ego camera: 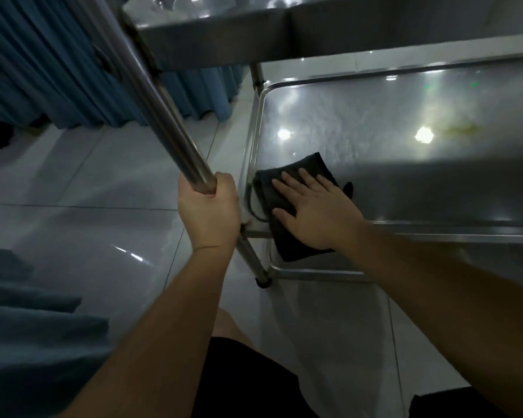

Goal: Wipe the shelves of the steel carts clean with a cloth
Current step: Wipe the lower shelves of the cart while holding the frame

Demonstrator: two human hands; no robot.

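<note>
A steel cart stands in front of me, seen from above in the head view. Its lower shelf [405,164] is a shiny tray with a raised rim. A dark folded cloth [284,191] lies at the shelf's near left corner, partly over the rim. My right hand [314,209] presses flat on the cloth with straight, spread fingers. My left hand [209,206] grips the cart's upright steel post [151,95] near the shelf corner. The upper shelf [239,34] overhangs at the top.
A yellowish smear [462,128] marks the lower shelf at the far right. Blue curtains [58,70] hang at the left, with more blue fabric [27,327] at the lower left. Glossy grey floor tiles [88,182] surround the cart. My knee and dark shorts [239,372] are below.
</note>
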